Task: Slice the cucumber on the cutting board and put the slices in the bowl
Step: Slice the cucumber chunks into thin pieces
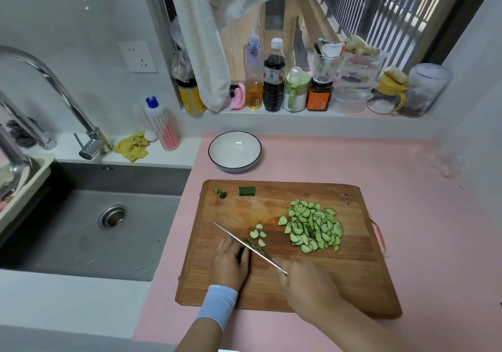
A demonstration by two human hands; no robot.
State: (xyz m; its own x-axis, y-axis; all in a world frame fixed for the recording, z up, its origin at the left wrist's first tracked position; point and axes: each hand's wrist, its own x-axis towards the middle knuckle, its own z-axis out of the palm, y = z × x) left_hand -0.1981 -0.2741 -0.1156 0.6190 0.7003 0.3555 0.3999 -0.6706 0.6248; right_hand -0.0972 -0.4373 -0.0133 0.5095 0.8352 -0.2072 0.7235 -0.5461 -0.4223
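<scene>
Most of the slicing is done, I'd say. A big pile of slices (312, 226) lies on the right of the cutting board (271, 292), and a few fresh ones (259, 234) sit just beside the knife (244, 241). My left hand (231, 262) is curled over the last short stub of cucumber (252, 245), pressing it to the board. My right hand (304, 283) is wrapped round the knife handle, with the blade resting across the stub. Two trimmed ends (220, 192) and a small chunk (247, 191) lie at the far edge. The bowl (235, 153) on the desk (394, 166) beyond the board holds nothing yet, so moving the slices is all still to do.
</scene>
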